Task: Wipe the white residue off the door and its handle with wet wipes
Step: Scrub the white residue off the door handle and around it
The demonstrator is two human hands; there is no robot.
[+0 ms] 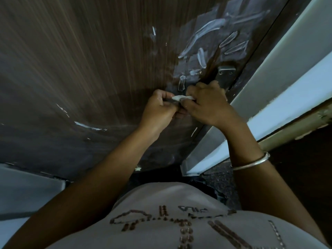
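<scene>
A dark brown wood-grain door [89, 60] fills the view, streaked with white residue [206, 33] mostly at the upper right, with smaller smears [89, 126] lower left. The handle's metal plate [225, 73] shows just above my right hand; the lever itself is hidden behind my hands. My left hand [159, 106] and my right hand [208, 105] meet in front of the door, both pinching a small crumpled white wet wipe [181, 98] between them.
A white door frame [269, 90] runs diagonally on the right, with a worn edge beside it. A pale wall [27, 191] sits at lower left. A silver bangle [251, 162] circles my right wrist. Dark speckled floor [219, 178] shows below.
</scene>
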